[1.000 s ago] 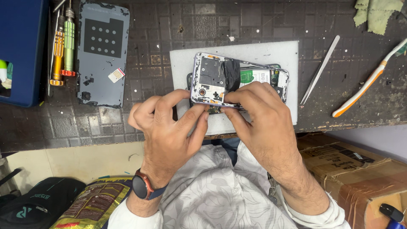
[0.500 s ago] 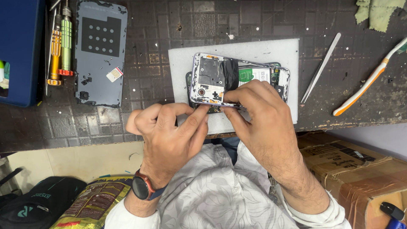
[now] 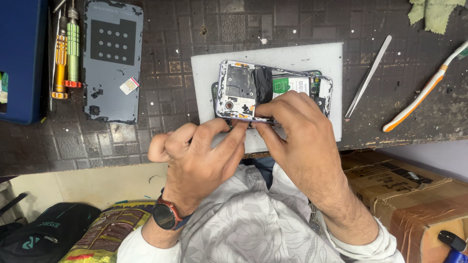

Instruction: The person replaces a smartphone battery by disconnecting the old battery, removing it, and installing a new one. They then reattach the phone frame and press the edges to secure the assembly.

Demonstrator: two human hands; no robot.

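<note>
Two hands: both work at the near edge of the opened phone (image 3: 253,90), which lies on the white pad (image 3: 204,68) in the middle of the dark bench (image 3: 161,39).
Left hand (image 3: 204,158): the fingers are curled narrow, and the fingertips (image 3: 234,130) press at the lower edge of the phone frame. I cannot tell if a small tool sits between them.
Right hand (image 3: 297,131): it lies over the right part of the phone and clamps it down; the thumb meets the left fingertips at the same edge.
Phone: the back is off, so the inner plate, the black tape and the battery with its green and white label are in view.
Back cover (image 3: 112,58): it lies apart, on the left, beside two screwdrivers (image 3: 67,48).
Other tools: tweezers (image 3: 368,75) and a toothbrush (image 3: 421,95) rest at the right, well apart from the hands.
Good practice, in my judgement: hold the phone flat with the right hand, pry only at the seam with small force, and keep away from the battery and thin cables.
Risk: a slip at this edge can bend the frame.
</note>
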